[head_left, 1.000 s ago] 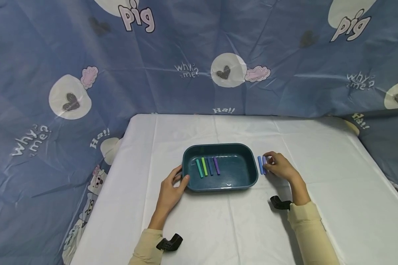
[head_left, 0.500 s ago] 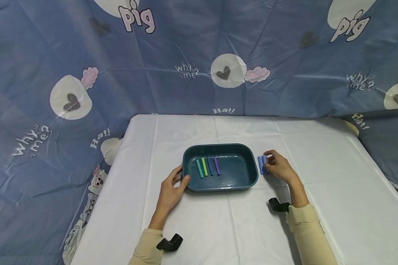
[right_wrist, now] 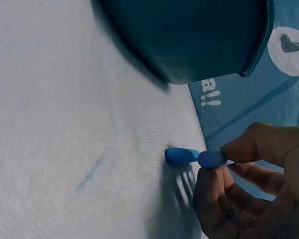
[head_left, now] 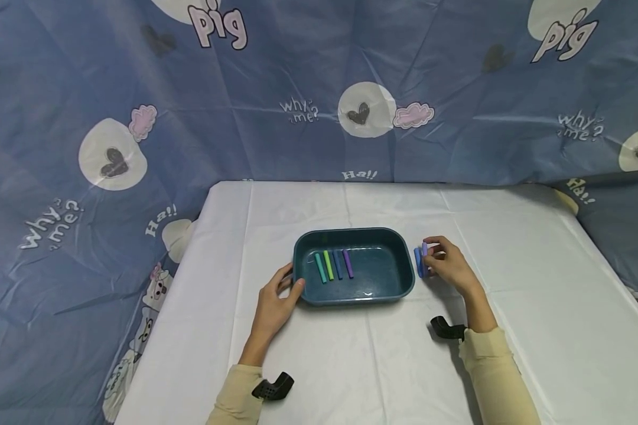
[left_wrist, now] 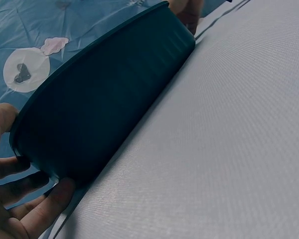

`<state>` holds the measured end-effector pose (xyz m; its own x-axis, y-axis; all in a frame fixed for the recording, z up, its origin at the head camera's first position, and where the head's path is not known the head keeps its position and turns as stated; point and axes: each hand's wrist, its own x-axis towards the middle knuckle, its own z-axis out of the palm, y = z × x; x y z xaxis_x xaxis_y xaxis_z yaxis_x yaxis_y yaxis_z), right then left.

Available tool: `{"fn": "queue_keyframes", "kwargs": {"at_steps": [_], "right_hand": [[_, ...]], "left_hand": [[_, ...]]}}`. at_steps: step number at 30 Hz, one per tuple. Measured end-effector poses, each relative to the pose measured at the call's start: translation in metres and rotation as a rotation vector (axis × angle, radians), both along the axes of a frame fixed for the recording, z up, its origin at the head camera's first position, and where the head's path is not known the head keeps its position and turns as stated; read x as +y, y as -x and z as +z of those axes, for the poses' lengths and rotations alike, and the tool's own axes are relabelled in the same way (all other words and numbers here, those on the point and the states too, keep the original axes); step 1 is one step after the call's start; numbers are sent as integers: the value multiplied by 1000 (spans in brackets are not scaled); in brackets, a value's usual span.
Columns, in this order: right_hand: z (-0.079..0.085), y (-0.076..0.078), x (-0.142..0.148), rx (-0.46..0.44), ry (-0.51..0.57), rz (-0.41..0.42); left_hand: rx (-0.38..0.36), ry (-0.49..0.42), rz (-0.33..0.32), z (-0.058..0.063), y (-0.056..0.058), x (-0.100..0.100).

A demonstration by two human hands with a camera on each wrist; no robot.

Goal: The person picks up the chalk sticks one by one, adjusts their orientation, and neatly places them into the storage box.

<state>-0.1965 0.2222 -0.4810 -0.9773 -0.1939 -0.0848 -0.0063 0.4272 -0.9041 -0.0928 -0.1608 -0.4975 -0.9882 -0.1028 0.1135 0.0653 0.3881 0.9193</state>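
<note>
A dark teal tray [head_left: 383, 295] stands on the white cloth, with green, lime, blue and purple chalk sticks side by side in its left half. My left hand [head_left: 273, 307] grips the tray's left end, thumb at the rim and fingers against the outer wall in the left wrist view [left_wrist: 25, 199]. Right of the tray, my right hand [head_left: 452, 268] pinches a light purple chalk stick [right_wrist: 212, 159] between thumb and fingers, held above the cloth. A blue chalk stick [right_wrist: 179, 156] lies on the cloth just beside it, partly hidden in the head view.
White cloth [head_left: 372, 366] covers the table. A blue printed curtain [head_left: 298, 147] hangs behind it and at the sides. Black wrist mounts [head_left: 273, 388] sit at both sleeves. A faint blue mark [right_wrist: 89, 174] shows on the cloth in the right wrist view.
The purple chalk stick in my right hand has risen slightly off the cloth beside the blue one. My left hand and the tray have stayed in place.
</note>
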Motion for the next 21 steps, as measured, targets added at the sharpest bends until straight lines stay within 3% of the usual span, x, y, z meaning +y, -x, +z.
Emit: {"fn": "queue_keyframes", "kwargs": {"at_steps": [21], "right_hand": [[27,0,-9,96,-10,19]], "left_hand": [[38,-4,-7,-7,3,-1]]}}
